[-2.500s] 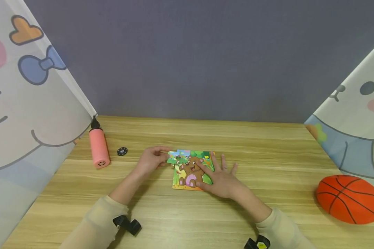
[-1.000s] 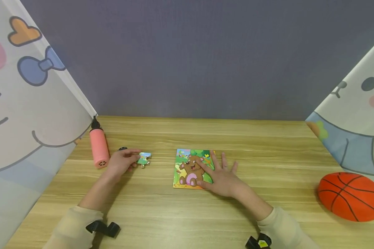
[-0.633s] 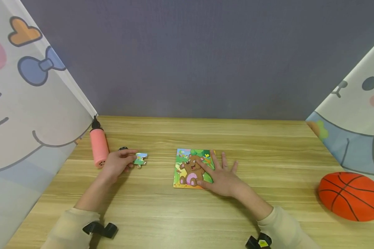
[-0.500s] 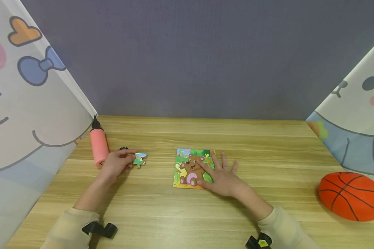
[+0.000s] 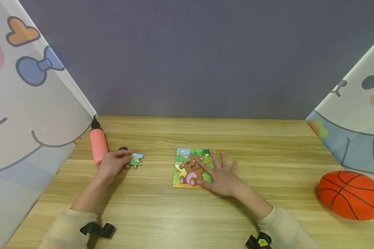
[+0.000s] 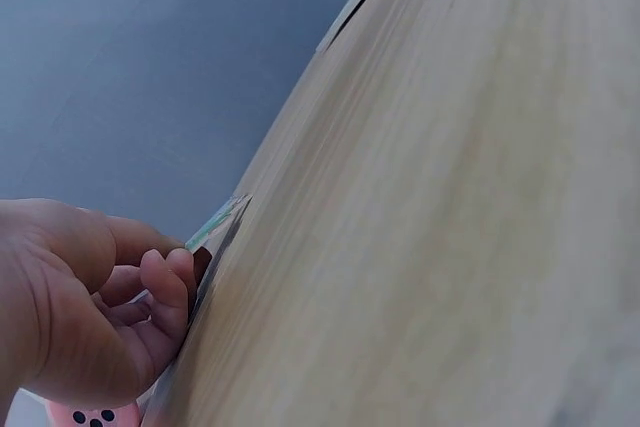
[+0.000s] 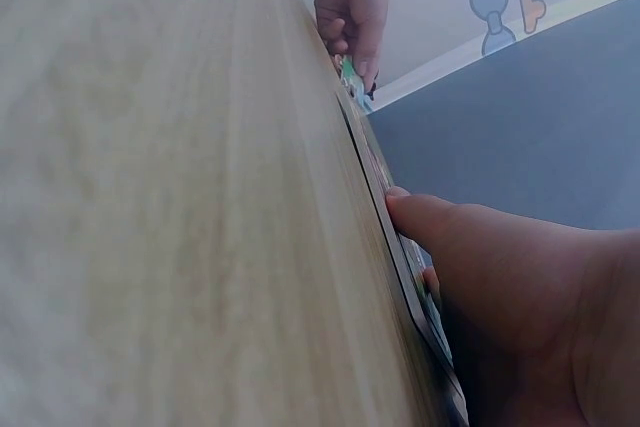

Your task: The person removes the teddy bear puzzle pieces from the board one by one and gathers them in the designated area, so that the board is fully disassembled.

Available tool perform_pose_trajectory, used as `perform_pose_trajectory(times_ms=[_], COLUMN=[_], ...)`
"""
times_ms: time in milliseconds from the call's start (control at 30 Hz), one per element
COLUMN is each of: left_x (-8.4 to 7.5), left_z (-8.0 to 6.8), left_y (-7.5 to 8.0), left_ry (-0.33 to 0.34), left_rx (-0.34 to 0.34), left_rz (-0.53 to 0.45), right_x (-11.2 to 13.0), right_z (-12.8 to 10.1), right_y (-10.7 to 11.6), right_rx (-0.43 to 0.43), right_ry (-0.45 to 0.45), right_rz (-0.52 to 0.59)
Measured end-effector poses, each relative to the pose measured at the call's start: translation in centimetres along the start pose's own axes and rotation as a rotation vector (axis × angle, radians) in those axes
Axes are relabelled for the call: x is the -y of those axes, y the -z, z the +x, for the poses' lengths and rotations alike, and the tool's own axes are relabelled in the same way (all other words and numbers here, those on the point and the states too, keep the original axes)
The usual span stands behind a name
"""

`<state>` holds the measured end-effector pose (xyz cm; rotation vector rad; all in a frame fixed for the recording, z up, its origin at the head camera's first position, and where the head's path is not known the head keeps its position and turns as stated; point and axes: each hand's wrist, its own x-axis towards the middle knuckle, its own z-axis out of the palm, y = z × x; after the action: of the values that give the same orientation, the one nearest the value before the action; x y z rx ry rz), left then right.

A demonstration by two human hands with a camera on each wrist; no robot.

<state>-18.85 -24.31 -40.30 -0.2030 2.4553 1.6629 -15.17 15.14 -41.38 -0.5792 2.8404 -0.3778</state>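
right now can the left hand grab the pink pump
Probably not: the left hand is close to the pink pump, but it pinches a puzzle piece, which likely needs releasing first.

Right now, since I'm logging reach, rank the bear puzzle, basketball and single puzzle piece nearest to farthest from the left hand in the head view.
1. Single puzzle piece, in left hand
2. Bear puzzle, center
3. Basketball, far right

Room between puzzle piece and bear puzzle, pink pump an obstacle leftward
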Motion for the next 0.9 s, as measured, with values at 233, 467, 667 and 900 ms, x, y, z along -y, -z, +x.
perform_pose_trajectory(times_ms=[233, 467, 667, 900], left_x=[0.02, -0.11, -0.10, -0.09], left_z=[-0.15, -0.27, -0.26, -0.30], left_y=[0.31, 0.38, 0.33, 0.19], left_ry=[0.011, 0.010, 0.003, 0.002], left_rx=[-0.010, -0.008, -0.004, -0.012], left_rz=[0.010, 0.013, 0.004, 0.019], right_x=[0.05, 0.13, 0.11, 0.07], right_z=[-0.01, -0.03, -0.06, -0.08], right_y=[0.02, 0.12, 0.08, 0.01], right_rx=[0.002, 0.009, 0.009, 0.010], right_ry=[0.000, -0.006, -0.010, -0.012], right_rz=[-0.008, -0.008, -0.005, -0.006])
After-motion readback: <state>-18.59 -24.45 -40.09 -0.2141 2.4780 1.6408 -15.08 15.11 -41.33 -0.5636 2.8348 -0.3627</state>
